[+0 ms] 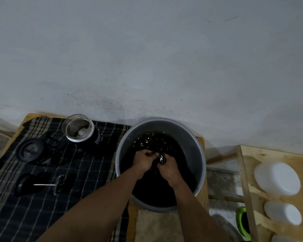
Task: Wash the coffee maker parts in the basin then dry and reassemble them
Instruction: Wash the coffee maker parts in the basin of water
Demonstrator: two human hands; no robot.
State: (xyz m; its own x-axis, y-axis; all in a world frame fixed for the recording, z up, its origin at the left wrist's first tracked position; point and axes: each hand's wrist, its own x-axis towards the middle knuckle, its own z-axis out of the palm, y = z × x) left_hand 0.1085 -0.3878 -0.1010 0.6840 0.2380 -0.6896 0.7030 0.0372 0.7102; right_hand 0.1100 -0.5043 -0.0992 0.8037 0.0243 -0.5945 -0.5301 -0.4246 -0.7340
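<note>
L hand point(143, 161) & R hand point(169, 169) curl fingers round a dark part point(162, 158) in the basin point(202, 154); prob. best scrubbed low, w/ firm hold

Basin point(128, 137) open from above; its rim blocks sideways. Carafe point(81, 128) stands near left; plunger point(47, 185), lid point(29, 150) farther left.

Small dark part point(162, 158) in grey basin point(124, 147).
</note>
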